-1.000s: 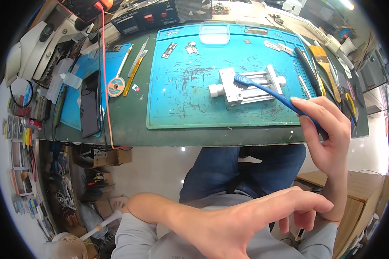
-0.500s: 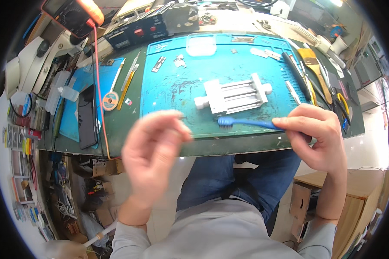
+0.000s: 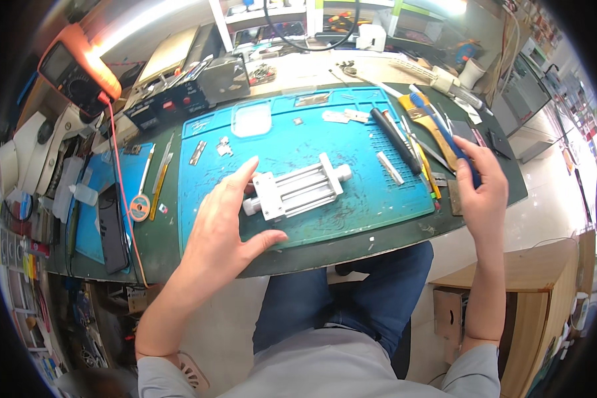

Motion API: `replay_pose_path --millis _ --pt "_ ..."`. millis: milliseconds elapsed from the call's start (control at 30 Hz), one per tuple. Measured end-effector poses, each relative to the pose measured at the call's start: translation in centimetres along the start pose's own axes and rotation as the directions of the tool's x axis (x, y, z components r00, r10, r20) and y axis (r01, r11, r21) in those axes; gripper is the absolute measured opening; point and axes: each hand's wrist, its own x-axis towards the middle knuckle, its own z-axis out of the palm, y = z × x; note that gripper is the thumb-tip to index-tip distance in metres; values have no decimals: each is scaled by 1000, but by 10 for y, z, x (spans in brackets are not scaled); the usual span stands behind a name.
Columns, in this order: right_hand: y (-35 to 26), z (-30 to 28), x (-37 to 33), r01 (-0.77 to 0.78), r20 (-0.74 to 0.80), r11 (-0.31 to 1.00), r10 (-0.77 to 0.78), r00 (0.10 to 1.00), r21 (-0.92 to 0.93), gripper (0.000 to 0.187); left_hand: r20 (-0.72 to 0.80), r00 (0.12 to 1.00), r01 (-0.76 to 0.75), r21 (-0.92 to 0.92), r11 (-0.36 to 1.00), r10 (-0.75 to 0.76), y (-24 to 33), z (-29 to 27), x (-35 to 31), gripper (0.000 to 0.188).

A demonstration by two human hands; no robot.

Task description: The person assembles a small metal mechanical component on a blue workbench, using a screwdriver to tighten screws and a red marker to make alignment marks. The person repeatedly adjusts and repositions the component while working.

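A silver metal clamp fixture point(image 3: 300, 188) with parallel rods and a round knob at each end lies on the blue work mat point(image 3: 259, 159). My left hand point(image 3: 217, 222) is at its left end, thumb and fingers spread apart around the knob and holding nothing. Whether the fingertips touch the metal I cannot tell. Over the tools at the right end of the bench, my right hand point(image 3: 483, 186) grips a blue toothbrush point(image 3: 446, 132) by its handle, bristle end pointing away from me. Beneath the toothbrush lies a wide brush with a yellow handle point(image 3: 432, 127), partly covered.
A black pen-like tool point(image 3: 395, 141) and several thin tools lie right of the mat. Small metal parts point(image 3: 223, 146) and a clear plastic box point(image 3: 251, 121) sit on its far part. To the left are a phone point(image 3: 114, 229), a solder spool point(image 3: 139, 207) and a multimeter point(image 3: 77, 74) with a red cable.
My right hand has carried the toothbrush from beside the fixture to the tools at the right. My left hand has opened and reached the fixture's left end. The view has shifted.
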Motion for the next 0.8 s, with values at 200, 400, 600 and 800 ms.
replay_pose_path --millis 200,400,600,800 --pt "17 16 19 109 179 915 -42 983 -388 29 125 990 59 -8 998 -58 -1 -14 27 88" --pt "-25 30 68 247 325 781 -60 944 -573 36 322 945 66 -7 998 -60 -4 -41 48 92" --pt "-76 78 92 441 503 883 -457 734 159 42 343 939 18 1 1000 -17 -15 -40 46 88" --pt "-66 98 68 421 559 741 -672 486 523 65 303 953 22 -12 1000 -17 -16 -31 45 86"
